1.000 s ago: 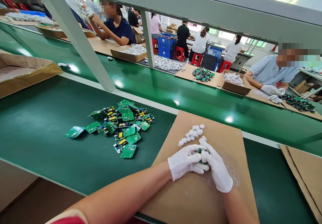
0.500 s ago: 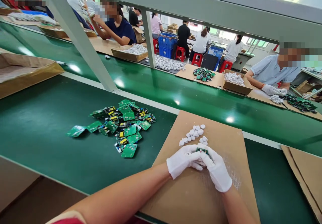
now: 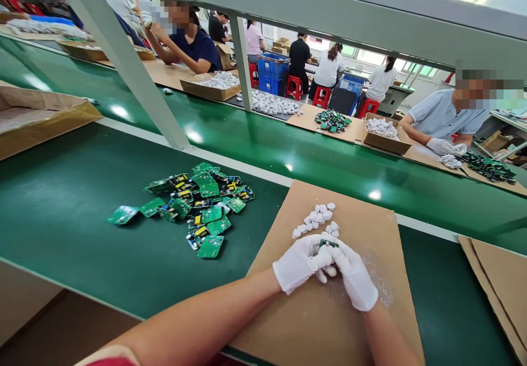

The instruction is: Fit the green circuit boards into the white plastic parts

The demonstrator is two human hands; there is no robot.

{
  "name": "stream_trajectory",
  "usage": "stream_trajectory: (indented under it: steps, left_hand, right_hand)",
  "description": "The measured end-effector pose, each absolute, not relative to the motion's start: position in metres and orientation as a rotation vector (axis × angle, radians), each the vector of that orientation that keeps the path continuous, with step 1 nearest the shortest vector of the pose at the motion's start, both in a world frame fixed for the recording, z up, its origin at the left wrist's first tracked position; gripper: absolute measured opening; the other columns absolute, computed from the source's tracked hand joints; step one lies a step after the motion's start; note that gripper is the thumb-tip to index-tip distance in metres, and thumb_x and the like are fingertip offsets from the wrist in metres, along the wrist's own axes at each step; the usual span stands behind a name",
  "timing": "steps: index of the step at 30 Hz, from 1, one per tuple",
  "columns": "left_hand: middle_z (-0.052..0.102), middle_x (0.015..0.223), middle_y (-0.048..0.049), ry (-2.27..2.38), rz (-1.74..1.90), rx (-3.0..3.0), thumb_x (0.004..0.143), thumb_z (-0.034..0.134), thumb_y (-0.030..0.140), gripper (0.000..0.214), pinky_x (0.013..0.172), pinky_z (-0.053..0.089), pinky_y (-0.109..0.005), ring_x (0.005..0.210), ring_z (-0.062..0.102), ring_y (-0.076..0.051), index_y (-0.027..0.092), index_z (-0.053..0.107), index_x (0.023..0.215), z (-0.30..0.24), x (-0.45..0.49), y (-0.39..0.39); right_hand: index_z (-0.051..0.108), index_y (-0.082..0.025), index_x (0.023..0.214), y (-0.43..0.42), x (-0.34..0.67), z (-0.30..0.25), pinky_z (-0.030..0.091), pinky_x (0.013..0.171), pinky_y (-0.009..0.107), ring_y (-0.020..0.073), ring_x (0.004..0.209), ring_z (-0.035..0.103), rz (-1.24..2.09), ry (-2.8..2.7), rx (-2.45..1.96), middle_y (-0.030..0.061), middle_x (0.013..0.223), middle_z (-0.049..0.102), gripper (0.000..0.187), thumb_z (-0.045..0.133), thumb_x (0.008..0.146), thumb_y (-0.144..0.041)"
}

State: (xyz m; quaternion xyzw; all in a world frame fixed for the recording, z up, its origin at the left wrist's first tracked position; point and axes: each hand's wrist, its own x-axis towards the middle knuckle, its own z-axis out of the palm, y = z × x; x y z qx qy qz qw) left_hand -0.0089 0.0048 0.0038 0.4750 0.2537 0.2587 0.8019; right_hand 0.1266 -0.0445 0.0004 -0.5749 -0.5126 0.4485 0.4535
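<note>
Between my two white-gloved hands is a small green circuit board [image 3: 329,243], mostly covered by the fingers. My left hand [image 3: 300,262] is closed on its left side, and my right hand [image 3: 352,271] grips it from the right, with the thumbs close together over the near edge. Just beyond the fingers, several small white plastic pieces [image 3: 316,217] lie on a cardboard sheet [image 3: 317,322] under my hands. Left of the cardboard, a loose pile of green circuit boards [image 3: 209,185] with yellow and black components rests on the dark green bench top [image 3: 123,256].
An open cardboard box [image 3: 45,116] stands at the left. Beyond a white divider strip runs a shiny green conveyor [image 3: 263,144]. A slanted metal post [image 3: 135,64] and overhead beam [image 3: 313,4] frame the bench. Across it, a co-worker [image 3: 450,113] in gloves handles parts. Folded cardboard [image 3: 502,283] lies right.
My fingers and thumbs have shifted on the circuit board, and the board has turned slightly between them. The whole view has slid slightly. The piles stay put.
</note>
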Motion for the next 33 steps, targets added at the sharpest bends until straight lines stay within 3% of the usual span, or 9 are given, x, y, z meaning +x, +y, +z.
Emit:
stream_trajectory:
  steps: [3, 8, 16, 20, 26, 30, 33]
  left_hand:
    - [0.064, 0.081, -0.0090, 0.486, 0.503, 0.964, 0.067, 0.071, 0.038, 0.039, 0.053, 0.048, -0.022, 0.066, 0.060, -0.014, 0.014, 0.059, 0.095, 0.0040, -0.0096, 0.0070]
    - [0.061, 0.087, -0.0081, 0.377, 0.454, 0.658, 0.074, 0.064, 0.043, 0.037, 0.063, 0.048, -0.024, 0.076, 0.063, -0.016, 0.016, 0.058, 0.098, 0.0026, -0.0091, 0.0091]
    - [0.057, 0.070, -0.0033, 0.463, 0.503, 0.740, 0.073, 0.065, 0.038, 0.028, 0.070, 0.048, -0.030, 0.065, 0.057, -0.011, 0.012, 0.056, 0.078, 0.0060, -0.0060, 0.0064]
    - [0.058, 0.073, -0.0037, 0.527, 0.467, 0.797, 0.071, 0.067, 0.040, 0.030, 0.063, 0.048, -0.026, 0.064, 0.058, -0.011, 0.013, 0.057, 0.083, 0.0084, -0.0071, 0.0070]
    - [0.062, 0.081, -0.0069, 0.537, 0.465, 0.826, 0.070, 0.068, 0.043, 0.039, 0.065, 0.047, -0.027, 0.070, 0.061, -0.014, 0.015, 0.058, 0.095, 0.0043, -0.0092, 0.0069]
    - [0.053, 0.065, -0.0009, 0.432, 0.450, 0.757, 0.072, 0.066, 0.040, 0.031, 0.055, 0.040, -0.021, 0.057, 0.053, -0.008, 0.012, 0.058, 0.082, 0.0033, -0.0085, 0.0070]
    - [0.053, 0.065, -0.0013, 0.454, 0.439, 0.707, 0.070, 0.069, 0.039, 0.032, 0.057, 0.041, -0.023, 0.059, 0.055, -0.010, 0.012, 0.057, 0.084, 0.0059, -0.0084, 0.0079]
  right_hand:
    - [0.062, -0.020, 0.111, -0.0435, 0.1273, -0.0009, 0.047, 0.086, 0.032, 0.0207, 0.090, 0.061, 1.127, -1.288, -1.437, 0.0016, 0.081, 0.070, 0.042, 0.047, 0.084, -0.049]
    - [0.063, -0.020, 0.107, -0.0433, 0.1303, -0.0048, 0.043, 0.094, 0.034, 0.0217, 0.103, 0.058, 1.156, -1.216, -1.360, 0.0053, 0.110, 0.066, 0.043, 0.038, 0.088, -0.050]
    - [0.064, -0.022, 0.099, -0.0441, 0.1242, -0.0011, 0.052, 0.069, 0.028, 0.0192, 0.075, 0.063, 0.932, -1.389, -1.589, 0.0020, 0.087, 0.071, 0.031, 0.057, 0.079, -0.044]
    - [0.062, -0.021, 0.108, -0.0435, 0.1271, -0.0005, 0.049, 0.083, 0.032, 0.0220, 0.092, 0.063, 1.018, -1.422, -1.433, 0.0035, 0.102, 0.069, 0.037, 0.052, 0.082, -0.046]
    - [0.066, -0.023, 0.104, -0.0450, 0.1294, -0.0009, 0.046, 0.090, 0.034, 0.0233, 0.098, 0.061, 1.041, -1.355, -1.463, 0.0037, 0.104, 0.069, 0.035, 0.049, 0.084, -0.046]
    - [0.060, -0.022, 0.115, -0.0452, 0.1328, -0.0050, 0.048, 0.087, 0.037, 0.0242, 0.107, 0.057, 1.297, -1.151, -1.276, 0.0049, 0.115, 0.064, 0.047, 0.040, 0.087, -0.053]
    - [0.063, -0.021, 0.111, -0.0437, 0.1331, -0.0074, 0.046, 0.091, 0.037, 0.0248, 0.111, 0.054, 1.261, -1.145, -1.318, 0.0060, 0.113, 0.065, 0.043, 0.049, 0.083, -0.051]
